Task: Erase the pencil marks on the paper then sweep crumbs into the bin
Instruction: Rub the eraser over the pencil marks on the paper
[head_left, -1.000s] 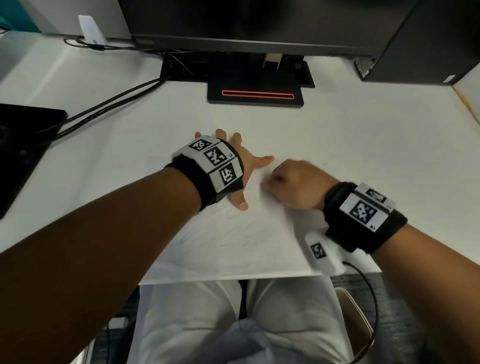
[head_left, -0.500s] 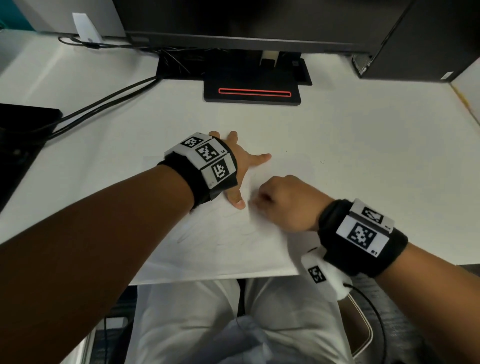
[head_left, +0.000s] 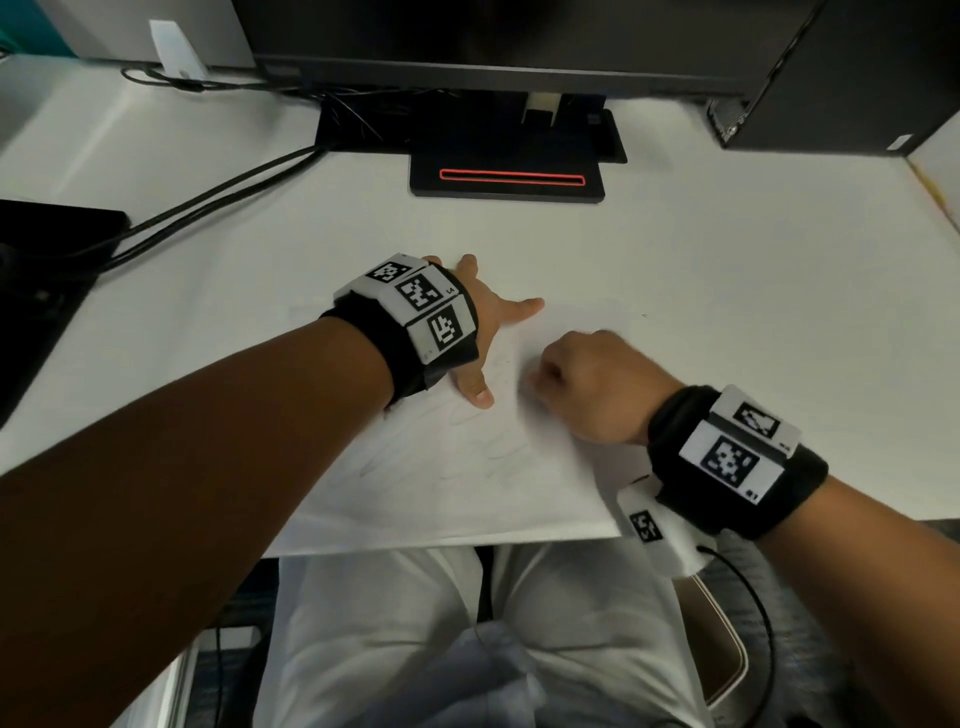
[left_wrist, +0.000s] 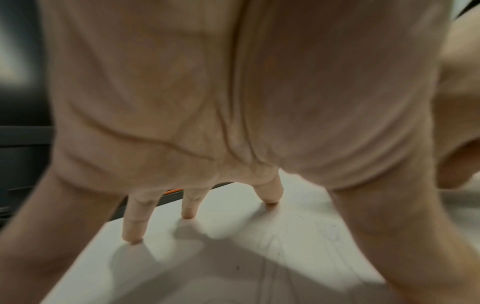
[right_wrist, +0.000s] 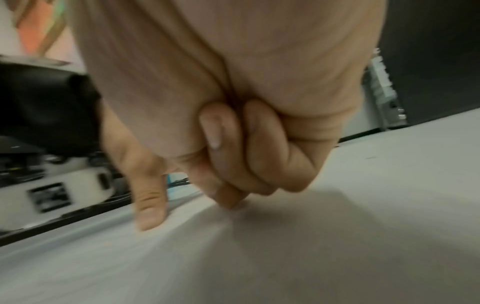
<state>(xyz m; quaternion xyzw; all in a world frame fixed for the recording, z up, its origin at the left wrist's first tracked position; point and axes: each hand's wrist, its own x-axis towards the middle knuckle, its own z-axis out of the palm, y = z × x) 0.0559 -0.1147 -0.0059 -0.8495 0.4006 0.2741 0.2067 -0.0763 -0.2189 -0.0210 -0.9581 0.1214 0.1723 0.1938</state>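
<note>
Standing by the desk (head_left: 727, 291), I'd say the job is in its first half: the one sheet of paper (head_left: 441, 499) lies at the near edge, at about six o'clock from the monitor stand (head_left: 506, 176), and faint pencil marks (head_left: 498, 457) are plain across its lower middle, so erasing is not finished and no sweeping has begun. The left hand (head_left: 483, 332) lies flat on the paper's upper part, fingers (left_wrist: 135, 224) straight and splayed with their tips pressing the sheet down. The right hand (head_left: 597, 384) sits just beside it at about three o'clock, fingers (right_wrist: 226, 156) curled tight with the thumb stretched down toward the sheet; it is blurred as if rubbing, and it probably pinches an eraser, but none shows in any view, so I cannot tell what it holds. Counting what is there: one sheet, two hands, one loose patch of several scribbled lines, no crumbs I can make out apart from a tiny speck or two, and no bin anywhere in sight. Two dark cables (head_left: 218, 202) trail off at ten o'clock, and a computer tower (head_left: 852, 73) stands at two o'clock
</note>
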